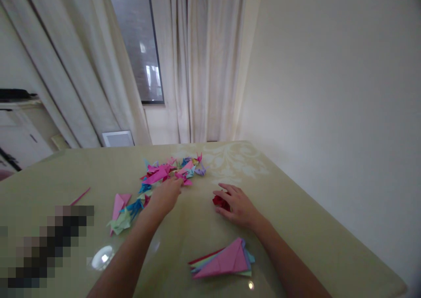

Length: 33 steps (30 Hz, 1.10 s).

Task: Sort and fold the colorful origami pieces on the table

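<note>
My left hand (168,195) reaches to the near edge of a pile of colourful origami cranes (158,174). Its fingers are bent together against a pink origami crane (186,182), and the fingertips are partly hidden. To the right, my right hand (239,206) curves its fingers and thumb around a red folded paper piece (222,203) on the table, which the hand partly covers. In front of both hands lies a fanned stack of folded paper (226,263), pink on top, with blue, green and red layers showing beneath.
The pale green table (289,228) has a glossy top and meets a white wall on the right. On the left are a pink folded paper (120,203), a light green crane (121,221), a thin pink stick (80,196) and a blurred-out patch. Curtains (210,61) hang behind.
</note>
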Available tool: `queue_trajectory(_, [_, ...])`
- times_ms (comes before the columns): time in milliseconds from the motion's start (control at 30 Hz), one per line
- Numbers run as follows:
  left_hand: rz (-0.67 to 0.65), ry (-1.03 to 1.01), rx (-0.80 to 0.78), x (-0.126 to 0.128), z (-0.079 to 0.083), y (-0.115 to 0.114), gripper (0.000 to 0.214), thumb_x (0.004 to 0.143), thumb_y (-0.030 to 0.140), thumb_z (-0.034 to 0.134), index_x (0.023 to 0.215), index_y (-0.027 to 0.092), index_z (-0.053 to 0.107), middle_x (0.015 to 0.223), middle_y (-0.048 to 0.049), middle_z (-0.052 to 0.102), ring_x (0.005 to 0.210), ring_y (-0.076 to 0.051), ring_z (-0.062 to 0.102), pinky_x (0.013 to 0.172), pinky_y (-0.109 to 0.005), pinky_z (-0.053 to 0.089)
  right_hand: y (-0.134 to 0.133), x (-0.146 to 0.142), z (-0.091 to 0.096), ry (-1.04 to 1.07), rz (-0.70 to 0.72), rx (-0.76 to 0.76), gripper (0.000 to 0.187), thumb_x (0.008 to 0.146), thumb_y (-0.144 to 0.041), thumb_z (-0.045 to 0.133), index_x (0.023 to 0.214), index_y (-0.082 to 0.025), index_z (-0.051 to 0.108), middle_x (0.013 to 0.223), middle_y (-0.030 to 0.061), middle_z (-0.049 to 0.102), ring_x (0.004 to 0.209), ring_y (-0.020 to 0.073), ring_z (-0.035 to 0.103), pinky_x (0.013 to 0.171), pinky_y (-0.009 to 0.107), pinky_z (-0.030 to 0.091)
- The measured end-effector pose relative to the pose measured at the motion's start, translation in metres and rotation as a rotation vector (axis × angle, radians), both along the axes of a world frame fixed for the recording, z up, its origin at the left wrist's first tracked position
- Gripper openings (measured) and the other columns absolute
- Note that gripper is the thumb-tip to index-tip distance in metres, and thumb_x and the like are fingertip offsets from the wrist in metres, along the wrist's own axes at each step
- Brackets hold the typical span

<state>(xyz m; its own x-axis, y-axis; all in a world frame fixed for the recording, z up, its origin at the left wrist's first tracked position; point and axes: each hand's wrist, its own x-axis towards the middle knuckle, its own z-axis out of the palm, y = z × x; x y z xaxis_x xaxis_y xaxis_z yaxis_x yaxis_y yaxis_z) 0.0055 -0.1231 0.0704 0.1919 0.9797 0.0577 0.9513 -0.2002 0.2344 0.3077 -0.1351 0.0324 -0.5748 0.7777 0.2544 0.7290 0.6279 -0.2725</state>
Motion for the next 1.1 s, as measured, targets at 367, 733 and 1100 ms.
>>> queue_trajectory(367, [-0.044,-0.159,-0.001,-0.005,0.003,0.006,0.021,0.091,0.014,0.061,0.108,0.021,0.070,0.115,-0.0094,0.075,0.109,-0.025,0.071,0.098,-0.037,0.053,0.008,0.007,-0.003,-0.041,-0.048,-0.008,0.024,0.091,-0.021,0.077,0.114,-0.020,0.070,0.127,0.0118,0.068,0.119,0.0301,0.061,0.105,0.044,0.047])
queue_trajectory(733, [-0.096,-0.158,-0.236,-0.004,0.024,-0.017,0.025,0.082,0.026,0.068,0.107,0.021,0.072,0.115,-0.0094,0.078,0.100,-0.025,0.074,0.088,-0.034,0.055,0.021,0.031,-0.010,-0.077,-0.229,0.110,0.012,0.096,-0.022,0.065,0.106,-0.019,0.071,0.121,0.0141,0.070,0.111,0.0310,0.064,0.100,0.046,0.050])
queue_trajectory(1100, [0.115,0.179,-0.359,-0.034,0.022,-0.021,0.017,0.051,0.015,0.082,0.056,0.023,0.067,0.061,-0.0038,0.072,0.075,-0.031,0.074,0.072,-0.038,0.056,0.004,0.006,0.007,0.051,0.101,0.070,0.028,0.101,-0.041,0.066,0.121,-0.022,0.072,0.125,0.0135,0.071,0.118,0.0321,0.063,0.104,0.048,0.049])
